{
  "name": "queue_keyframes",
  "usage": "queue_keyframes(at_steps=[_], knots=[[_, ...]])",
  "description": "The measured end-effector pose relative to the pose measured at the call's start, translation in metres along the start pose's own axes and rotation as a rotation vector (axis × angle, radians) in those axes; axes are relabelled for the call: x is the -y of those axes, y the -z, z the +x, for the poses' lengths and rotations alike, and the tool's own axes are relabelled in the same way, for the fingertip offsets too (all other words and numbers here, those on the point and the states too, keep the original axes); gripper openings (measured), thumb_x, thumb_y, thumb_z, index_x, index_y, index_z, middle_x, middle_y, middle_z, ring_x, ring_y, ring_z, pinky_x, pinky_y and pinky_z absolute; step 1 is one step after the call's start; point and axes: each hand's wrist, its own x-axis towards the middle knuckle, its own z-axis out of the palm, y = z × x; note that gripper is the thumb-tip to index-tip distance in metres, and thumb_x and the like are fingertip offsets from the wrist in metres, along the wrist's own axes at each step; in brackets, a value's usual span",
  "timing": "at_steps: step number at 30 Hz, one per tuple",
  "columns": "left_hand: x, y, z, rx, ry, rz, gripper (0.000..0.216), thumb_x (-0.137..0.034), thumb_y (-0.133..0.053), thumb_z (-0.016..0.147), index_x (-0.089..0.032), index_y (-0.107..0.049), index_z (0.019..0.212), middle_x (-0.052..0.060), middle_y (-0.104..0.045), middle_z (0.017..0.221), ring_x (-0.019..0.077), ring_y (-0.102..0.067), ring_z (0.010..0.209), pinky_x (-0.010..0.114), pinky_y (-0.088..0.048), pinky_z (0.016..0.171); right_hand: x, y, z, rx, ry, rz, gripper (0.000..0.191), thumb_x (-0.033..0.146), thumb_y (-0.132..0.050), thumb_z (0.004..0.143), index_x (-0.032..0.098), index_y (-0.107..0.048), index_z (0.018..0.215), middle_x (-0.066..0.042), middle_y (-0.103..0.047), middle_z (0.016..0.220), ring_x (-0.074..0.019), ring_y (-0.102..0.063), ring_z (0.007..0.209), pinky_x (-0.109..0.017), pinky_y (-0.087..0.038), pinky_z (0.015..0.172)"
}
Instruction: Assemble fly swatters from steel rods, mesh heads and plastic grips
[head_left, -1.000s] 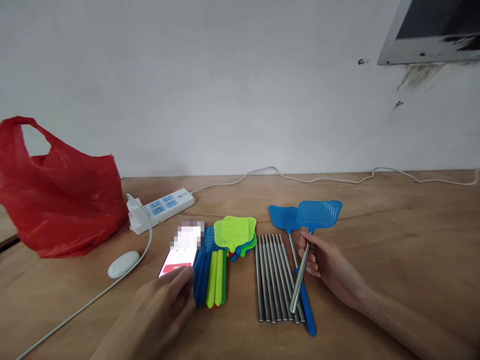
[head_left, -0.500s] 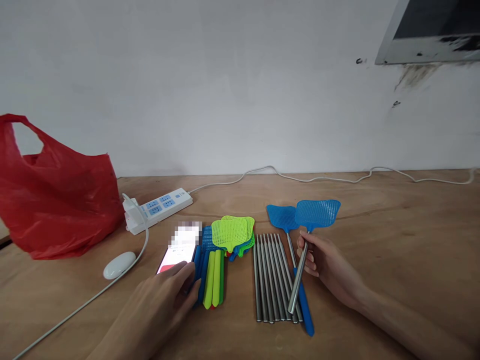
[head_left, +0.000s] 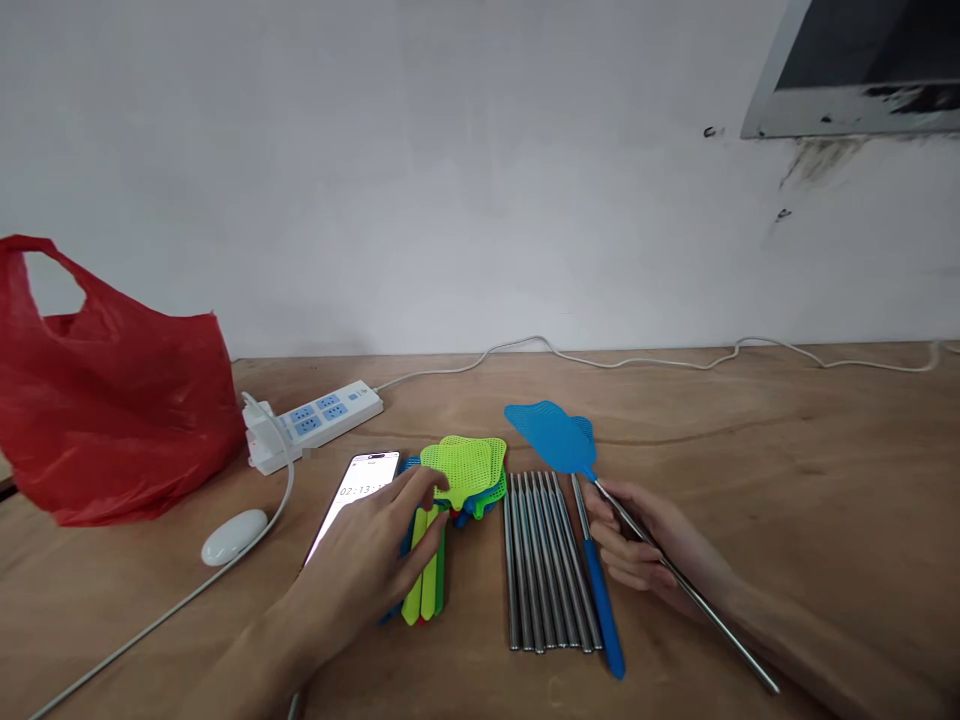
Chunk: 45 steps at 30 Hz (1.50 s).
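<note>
My right hand (head_left: pixel 645 545) grips a blue fly swatter (head_left: pixel 679 580) by its metal rod, close below the mesh head, with the rod slanting down to the right. Beneath its head lies a second swatter with a blue handle (head_left: pixel 604 610), its head partly covered. To the left, several metal rods (head_left: pixel 544 570) lie side by side. My left hand (head_left: pixel 375 550), fingers apart and holding nothing visible, hovers over the yellow-green handles (head_left: pixel 422 590) and a dark green one. Loose yellow-green swatter heads (head_left: pixel 465 468) are stacked over blue and green ones, by its fingertips.
A phone (head_left: pixel 371 468) with a running timer lies left of the handles, partly behind my left hand. Farther left are a white power strip (head_left: pixel 322 425), a white mouse-shaped object (head_left: pixel 234 537) and a red plastic bag (head_left: pixel 127 410). A cable runs along the wall.
My left hand has moved from the phone rightward over the handles. The phone screen now displays a timer. My right hand has turned the swatter, its head swinging left and rod end right.
</note>
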Motion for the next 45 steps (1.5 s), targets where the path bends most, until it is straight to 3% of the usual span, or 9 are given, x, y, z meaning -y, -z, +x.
queue_keyframes(at_steps=[6,12,15,19,24,28,35,40,45], knots=[[0.006,-0.011,0.022,-0.06,-0.124,-0.075,0.056,-0.015,-0.043,0.091,-0.029,-0.032,0.144,0.009,-0.058,0.123,0.0233,-0.063,0.089,0.034,-0.05,0.068,-0.009,-0.001,-0.002,0.24,-0.154,-0.12,0.038,0.047,-0.051,0.091,0.021,-0.047,0.065,0.012,-0.031,0.036,-0.0039,-0.014,0.026,-0.018,-0.015,0.03],[0.007,-0.004,0.028,-0.067,-0.279,-0.187,0.038,-0.005,-0.041,0.09,-0.026,-0.059,0.116,0.008,-0.055,0.123,0.0247,-0.057,0.108,0.037,-0.048,0.083,-0.011,-0.011,-0.005,0.269,-0.185,-0.259,0.047,0.059,-0.054,0.085,0.023,-0.041,0.058,0.012,-0.031,0.033,-0.004,-0.014,0.026,-0.019,-0.013,0.028],[0.0,0.003,0.029,0.013,-0.185,-0.289,0.015,-0.021,-0.043,0.099,-0.022,-0.058,0.097,0.004,-0.064,0.1,0.0214,-0.061,0.091,0.034,-0.048,0.079,-0.005,-0.018,-0.01,0.208,-0.178,-0.396,0.051,0.065,-0.052,0.085,0.023,-0.041,0.057,0.011,-0.034,0.034,-0.0044,-0.016,0.028,-0.02,-0.009,0.028],[-0.01,-0.001,0.029,0.086,0.026,-0.505,0.028,-0.04,-0.04,0.101,-0.022,-0.046,0.08,-0.006,-0.048,0.063,0.014,-0.053,0.054,0.024,-0.043,0.051,0.002,-0.022,-0.015,0.114,-0.182,-0.572,0.054,0.07,-0.047,0.084,0.024,-0.04,0.057,0.009,-0.034,0.039,-0.0055,-0.019,0.031,-0.023,-0.01,0.03],[-0.014,-0.009,0.03,0.191,0.333,-0.839,0.035,-0.055,-0.044,0.096,-0.022,-0.05,0.089,-0.01,-0.042,0.058,0.0069,-0.035,0.031,0.018,-0.025,0.028,0.002,-0.025,-0.015,0.021,-0.014,-0.905,0.06,0.071,-0.039,0.089,0.023,-0.037,0.053,0.006,-0.033,0.047,-0.0082,-0.028,0.044,-0.025,-0.022,0.044],[-0.005,-0.008,0.034,0.1,0.356,-0.795,0.039,-0.056,-0.05,0.091,-0.019,-0.06,0.088,-0.007,-0.048,0.058,0.0088,-0.039,0.036,0.019,-0.027,0.031,-0.001,-0.024,-0.014,-0.05,0.033,-1.044,0.059,0.066,-0.038,0.093,0.022,-0.034,0.053,0.005,-0.034,0.05,-0.0096,-0.029,0.049,-0.027,-0.023,0.049],[0.012,-0.003,0.037,-0.034,0.356,-0.784,0.043,-0.057,-0.052,0.091,-0.017,-0.064,0.079,-0.005,-0.046,0.055,0.0112,-0.042,0.045,0.02,-0.032,0.038,0.002,0.004,0.0,-0.214,0.065,-0.597,0.054,0.064,-0.047,0.088,0.02,-0.052,0.057,0.007,-0.043,0.04,-0.0058,-0.023,0.029,-0.024,-0.012,0.034],[-0.008,-0.011,0.03,0.107,0.364,-0.854,0.036,-0.053,-0.055,0.089,-0.019,-0.067,0.086,-0.007,-0.044,0.051,0.0093,-0.034,0.037,0.02,-0.025,0.033,0.0,-0.001,0.0,-0.155,0.09,-0.369,0.039,0.055,-0.057,0.087,0.019,-0.072,0.093,-0.006,-0.075,0.095,0.0012,-0.023,0.029,-0.023,-0.012,0.035],[-0.011,-0.019,0.025,0.109,0.339,-0.884,0.037,-0.052,-0.058,0.089,-0.018,-0.067,0.102,-0.009,-0.039,0.051,0.0089,-0.035,0.039,0.018,-0.024,0.033,-0.012,-0.009,-0.004,-0.062,-0.059,-0.314,0.048,0.057,-0.062,0.084,0.015,-0.078,0.101,0.006,-0.051,0.04,-0.0029,-0.017,0.028,-0.023,-0.013,0.036]])
